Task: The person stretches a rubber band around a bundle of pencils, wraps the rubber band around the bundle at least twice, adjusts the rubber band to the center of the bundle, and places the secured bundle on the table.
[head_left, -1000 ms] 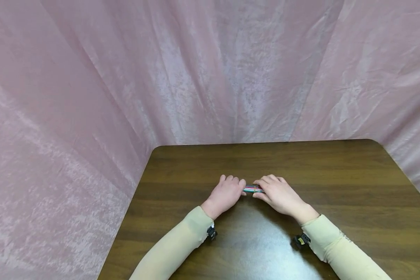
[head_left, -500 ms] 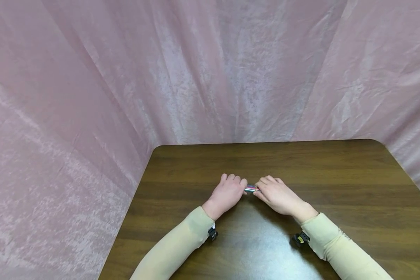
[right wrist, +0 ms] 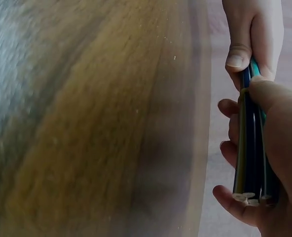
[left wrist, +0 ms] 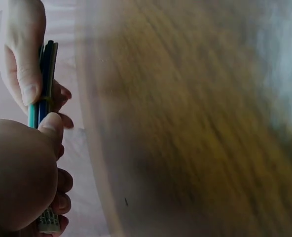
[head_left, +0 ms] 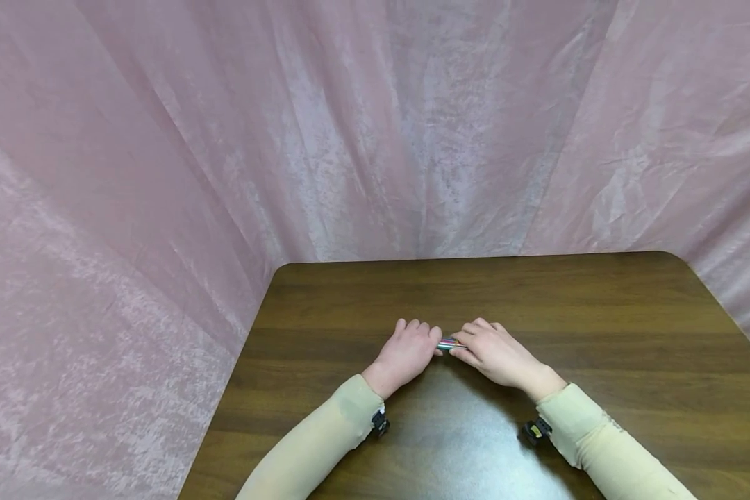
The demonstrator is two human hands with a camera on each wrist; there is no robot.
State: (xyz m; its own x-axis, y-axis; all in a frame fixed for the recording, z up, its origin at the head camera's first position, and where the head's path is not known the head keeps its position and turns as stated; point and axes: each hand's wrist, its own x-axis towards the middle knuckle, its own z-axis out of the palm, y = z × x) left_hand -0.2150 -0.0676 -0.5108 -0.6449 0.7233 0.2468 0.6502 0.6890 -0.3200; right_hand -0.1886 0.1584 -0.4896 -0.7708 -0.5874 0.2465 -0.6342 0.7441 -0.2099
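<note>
A slim bundle of coloured pencils (head_left: 448, 344) lies between my two hands, in green, dark blue and other colours. My left hand (head_left: 406, 351) grips one end, fingers wrapped round it. My right hand (head_left: 496, 354) holds the other part, its thumb near a thin yellowish rubber band (right wrist: 243, 91) around the bundle and its fingers behind. In the right wrist view, pale blunt pencil ends (right wrist: 244, 196) stick out past the right palm. A printed end (left wrist: 48, 222) shows below the left fingers in the left wrist view. Both hands hide much of the bundle.
Beneath the hands is a brown wood-grain table (head_left: 350, 292) with rounded far corners. Pink velvet cloth (head_left: 375, 139) hangs behind it and on the left. A small black camera (head_left: 380, 421) sits at the left cuff, another camera (head_left: 536, 430) at the right.
The right hand has slid left along the bundle, closer to the left hand, so less of the pencils shows between them. Both hands sit slightly lower in the view. The left hand keeps its grip.
</note>
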